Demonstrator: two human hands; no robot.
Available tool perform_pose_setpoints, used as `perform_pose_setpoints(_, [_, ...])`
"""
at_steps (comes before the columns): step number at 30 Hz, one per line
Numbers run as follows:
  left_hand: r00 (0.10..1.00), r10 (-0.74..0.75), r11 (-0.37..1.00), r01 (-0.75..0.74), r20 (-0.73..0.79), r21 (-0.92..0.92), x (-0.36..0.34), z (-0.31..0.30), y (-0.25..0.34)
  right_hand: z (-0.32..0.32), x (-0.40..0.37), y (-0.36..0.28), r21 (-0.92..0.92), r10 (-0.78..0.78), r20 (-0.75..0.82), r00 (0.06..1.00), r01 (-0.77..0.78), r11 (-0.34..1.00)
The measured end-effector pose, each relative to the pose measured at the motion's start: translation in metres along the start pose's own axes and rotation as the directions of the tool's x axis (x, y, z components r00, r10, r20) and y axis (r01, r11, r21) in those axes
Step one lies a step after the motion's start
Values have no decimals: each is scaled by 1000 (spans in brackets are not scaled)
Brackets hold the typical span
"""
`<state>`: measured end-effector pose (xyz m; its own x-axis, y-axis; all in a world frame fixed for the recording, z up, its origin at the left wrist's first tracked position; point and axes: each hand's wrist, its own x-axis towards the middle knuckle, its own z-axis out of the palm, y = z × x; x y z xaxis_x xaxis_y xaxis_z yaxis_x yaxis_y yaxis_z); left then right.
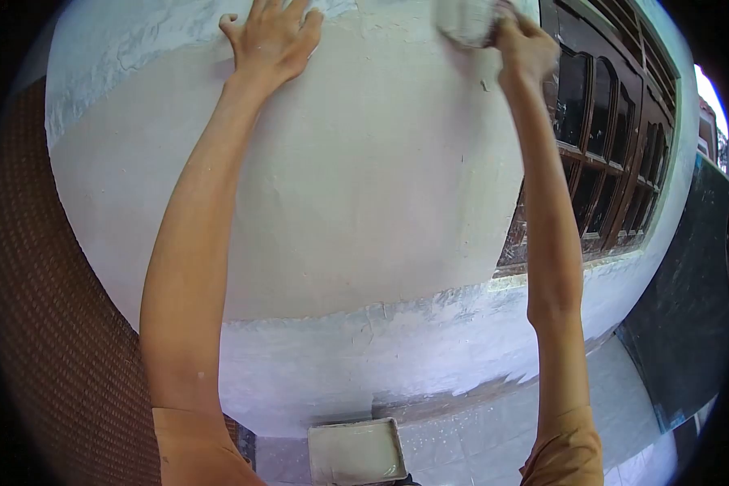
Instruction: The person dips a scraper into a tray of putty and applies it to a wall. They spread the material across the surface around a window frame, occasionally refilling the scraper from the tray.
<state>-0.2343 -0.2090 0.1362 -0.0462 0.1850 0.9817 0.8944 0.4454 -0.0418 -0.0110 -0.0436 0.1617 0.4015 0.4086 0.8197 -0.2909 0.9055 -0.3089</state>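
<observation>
My left hand (pixel 271 36) lies open, palm flat on the beige wall (pixel 364 186), high up. My right hand (pixel 526 49) is closed around a white pad (pixel 466 20) pressed against the wall beside the window (pixel 599 146). A tray (pixel 356 454) sits below.

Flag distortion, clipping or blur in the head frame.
Head view: strong fisheye, wall bulges and window frame bows; corners vignetted black; sky past the window blown out; right hand and the white pad it grips are soft, cropped at the top; lighting even, diffuse.
</observation>
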Motion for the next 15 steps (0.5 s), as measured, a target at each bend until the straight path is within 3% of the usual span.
perform_pose_setpoints(3, [1000, -6, 1000, 6, -26, -6, 0, 4, 2, -9, 2, -2, 154, 8, -30, 1000, -3, 988])
perform_pose_setpoints(5, [1000, -9, 1000, 10, -12, 2, 1, 2, 1, 20, -11, 11, 248, -34, 174, 984, -10, 969])
perform_pose_setpoints(8, [1000, -13, 1000, 12, 22, 11, 3, -2, -1, 54, -32, 7, 84, -38, 188, 982, 22, 996])
perform_pose_setpoints(12, [1000, -5, 1000, 5, 21, 8, 0, -2, -1, 13, -3, 13, 192, 108, 22, 994, -110, 975])
perform_pose_setpoints(14, [1000, -4, 1000, 4, 6, 12, 1, 3, 0, -19, 13, 10, -6, 57, -125, 991, -58, 998])
perform_pose_setpoints(15, [1000, 7, 1000, -7, -8, 16, 1, 4, 0, -22, 12, 4, 72, 44, -145, 988, -34, 997])
